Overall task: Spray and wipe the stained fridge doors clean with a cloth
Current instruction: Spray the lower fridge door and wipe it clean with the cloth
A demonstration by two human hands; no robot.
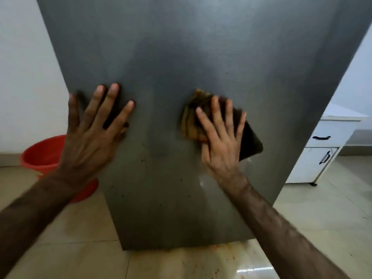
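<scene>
A grey steel fridge door (181,57) fills the middle of the view, with small dark specks on its lower half. My left hand (94,127) lies flat against the door's left side, fingers spread and straight. My right hand (221,137) presses a folded, stained brown-and-yellow cloth (193,117) flat against the door, fingers straight over it. The cloth sticks out to the left of my fingers and below right of my palm. No spray bottle is in view.
A red plastic basin (40,154) sits on the tiled floor left of the fridge, by the white wall. A white cabinet (322,154) with black handles stands at the right. Orange-brown stains and wet patches (221,254) mark the floor below the door.
</scene>
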